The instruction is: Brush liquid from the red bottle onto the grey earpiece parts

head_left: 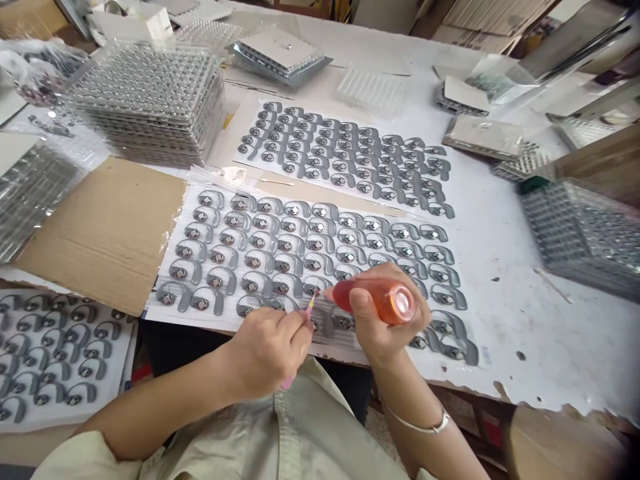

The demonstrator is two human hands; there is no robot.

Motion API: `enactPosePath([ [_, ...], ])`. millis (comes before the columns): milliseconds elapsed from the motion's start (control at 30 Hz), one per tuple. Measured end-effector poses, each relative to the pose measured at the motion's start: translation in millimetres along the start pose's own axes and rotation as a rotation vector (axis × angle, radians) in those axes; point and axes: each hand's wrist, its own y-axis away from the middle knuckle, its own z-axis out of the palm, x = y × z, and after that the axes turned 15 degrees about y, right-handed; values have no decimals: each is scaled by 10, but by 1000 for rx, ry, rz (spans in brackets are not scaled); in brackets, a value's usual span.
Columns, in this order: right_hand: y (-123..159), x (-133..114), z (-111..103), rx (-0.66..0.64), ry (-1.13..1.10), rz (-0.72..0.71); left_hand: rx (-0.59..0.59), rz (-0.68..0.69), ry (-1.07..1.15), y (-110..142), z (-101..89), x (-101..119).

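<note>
Left hand closed, pinching pink applicator stick; tip among grey curved parts on white sheet, near rows. Right hand closed around orange-filled squeeze bottle, nozzle just beside stick tip.

Your two hands at the bench: one pink-handled swab in your left, one orange squeeze bottle in your right. Before you lie three white sheets of grey curved parts, too many to count exactly, plus one cardboard flap, two loose white sticks, one bracelet on your right wrist and at least three stacks of clear trays.
</note>
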Motion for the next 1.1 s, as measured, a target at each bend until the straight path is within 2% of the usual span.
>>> enactPosePath([
  [267,-30,-15,71,8,26,-55,23,-16,-15,36,43,5],
  [800,3,6,90,-4,-2,-34,-29,-15,-10,34,27,12],
  [1100,-16,-24,94,17,6,-40,-10,-21,13,48,43,19],
])
